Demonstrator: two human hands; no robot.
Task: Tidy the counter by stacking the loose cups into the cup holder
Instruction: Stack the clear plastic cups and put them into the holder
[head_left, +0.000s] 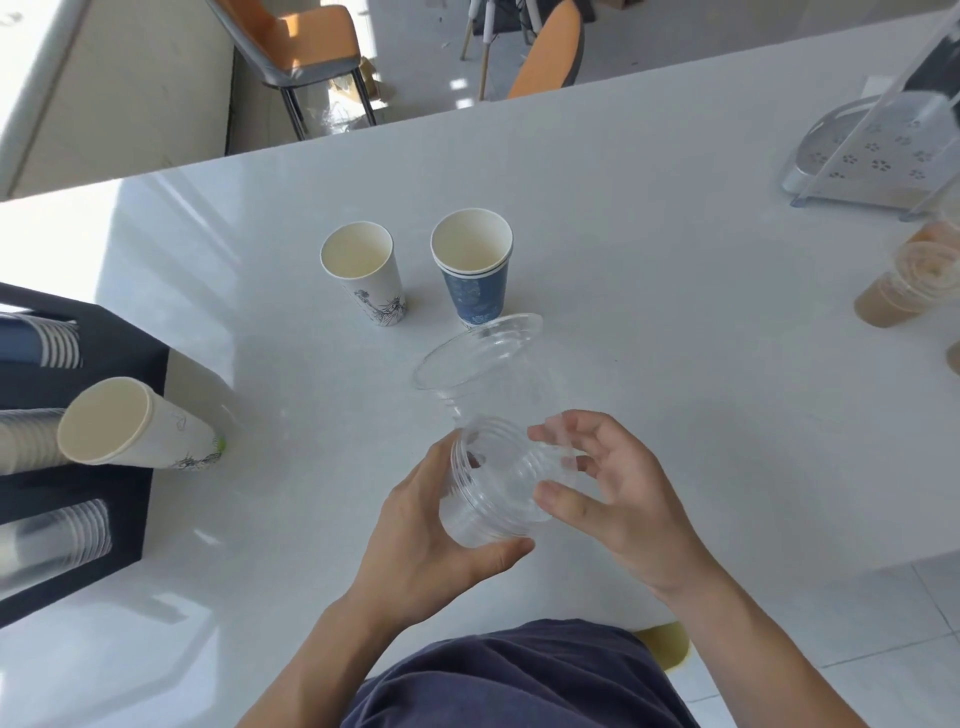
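Above the white counter (623, 234), a clear plastic cup (488, 441) lies tilted, clamped at its base by the left hand (441, 540); the right hand (608, 493) hovers fingers apart. Best turned mouth-first towards the black cup holder (119, 358), left.

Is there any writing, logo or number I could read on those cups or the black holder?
No readable text anywhere.
White paper cup: a line drawing low on its side, no letters.
Blue paper cup: a pale pattern, no words.
Clear plastic cup, held in the left hand with the right hand at it: plain.
White cup sticking out of the black cup holder: faint drawing, too blurred to read.
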